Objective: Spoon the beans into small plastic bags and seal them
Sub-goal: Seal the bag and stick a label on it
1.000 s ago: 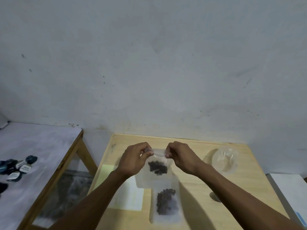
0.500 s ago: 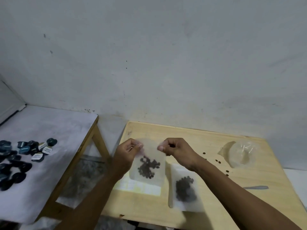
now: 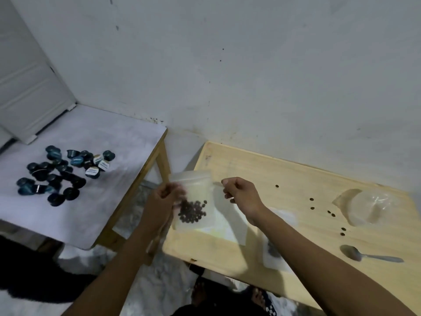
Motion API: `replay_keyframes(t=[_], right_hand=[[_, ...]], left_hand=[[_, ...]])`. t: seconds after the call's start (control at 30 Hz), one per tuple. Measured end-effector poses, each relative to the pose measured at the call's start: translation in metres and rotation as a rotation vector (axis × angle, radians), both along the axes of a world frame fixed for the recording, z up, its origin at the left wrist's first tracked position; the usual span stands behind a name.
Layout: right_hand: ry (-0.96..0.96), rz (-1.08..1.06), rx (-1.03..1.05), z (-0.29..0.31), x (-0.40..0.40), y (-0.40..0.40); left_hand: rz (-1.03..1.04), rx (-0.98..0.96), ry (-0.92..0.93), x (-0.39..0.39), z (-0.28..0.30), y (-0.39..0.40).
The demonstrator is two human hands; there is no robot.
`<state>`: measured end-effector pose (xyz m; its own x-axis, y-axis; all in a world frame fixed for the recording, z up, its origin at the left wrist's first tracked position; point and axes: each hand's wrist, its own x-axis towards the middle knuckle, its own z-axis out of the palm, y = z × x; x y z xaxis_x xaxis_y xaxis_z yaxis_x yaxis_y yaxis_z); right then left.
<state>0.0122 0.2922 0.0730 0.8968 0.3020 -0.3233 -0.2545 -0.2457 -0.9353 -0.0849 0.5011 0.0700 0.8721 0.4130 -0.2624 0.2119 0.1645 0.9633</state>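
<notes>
A small clear plastic bag (image 3: 193, 188) with dark beans (image 3: 192, 210) at its bottom hangs upright over the left edge of the wooden table (image 3: 250, 163). My left hand (image 3: 165, 199), blurred, grips the bag's left side. My right hand (image 3: 241, 197) has curled fingers and pinches a thin strip at the bag's upper right corner. A second bag with beans (image 3: 273, 253) lies on the table, mostly hidden under my right forearm. A metal spoon (image 3: 355, 255) lies at the right.
A clear plastic container (image 3: 371, 208) sits at the table's right, with several loose beans (image 3: 312, 199) scattered beside it. A pale paper sheet (image 3: 218, 230) lies under the held bag. Many dark coffee capsules (image 3: 59, 176) cover the white table (image 3: 118, 142) to the left.
The view has swung left and down. The bag has moved left toward the table's edge with my left hand, and my hands are further apart.
</notes>
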Motion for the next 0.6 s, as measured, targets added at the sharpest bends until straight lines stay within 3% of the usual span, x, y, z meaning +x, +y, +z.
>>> replay_keyframes(t=[0.2,0.47,0.6], right_hand=[[-0.165,0.269,-0.477,-0.053,-0.022,-0.003],[-0.473,0.637,-0.631,-0.068,-0.051,0.004],[-0.608,0.68,-0.746,-0.076,-0.054,0.017]], left_hand=[[0.284,0.042,0.002,-0.021,-0.002,0.039],[0.33,0.048,0.06,-0.04,-0.012,0.043],[0.294,0.096,0.085,-0.046,-0.021,0.044]])
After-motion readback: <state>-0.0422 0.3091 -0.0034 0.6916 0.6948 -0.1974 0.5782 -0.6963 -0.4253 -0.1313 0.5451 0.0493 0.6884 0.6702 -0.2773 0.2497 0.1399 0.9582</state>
